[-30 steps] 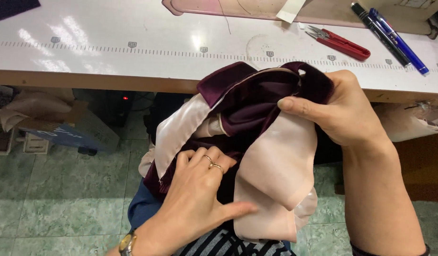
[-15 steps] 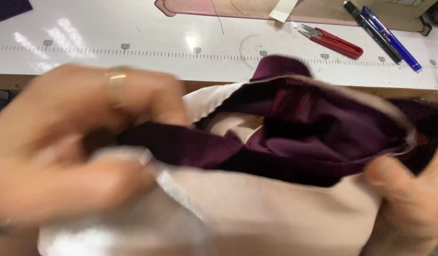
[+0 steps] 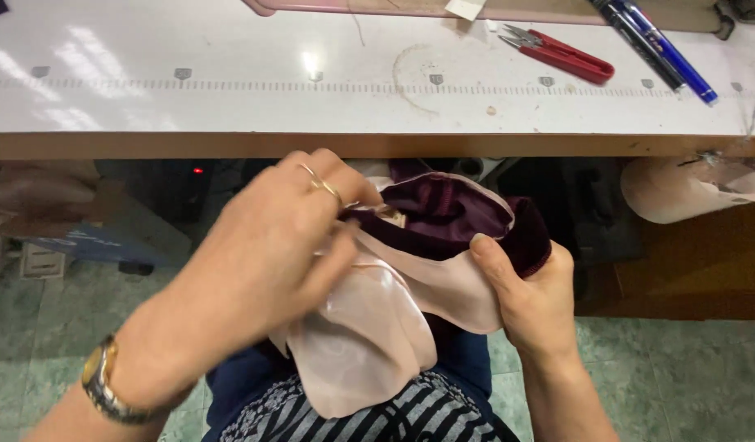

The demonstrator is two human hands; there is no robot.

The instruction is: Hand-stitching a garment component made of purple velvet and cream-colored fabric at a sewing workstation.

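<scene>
Head view, left hand [image 3: 263, 245] hides fabric [image 3: 410, 278] seam

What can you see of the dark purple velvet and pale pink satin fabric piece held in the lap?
The dark purple velvet and pale pink satin fabric piece is a crumpled, soft sewn item: ribbed-looking purple outer layer bunched on top, glossy pink lining hanging down in a rounded flap. It is held below the table edge, over the lap. The left hand grips its left side from above; the right hand pinches the right edge.
</scene>
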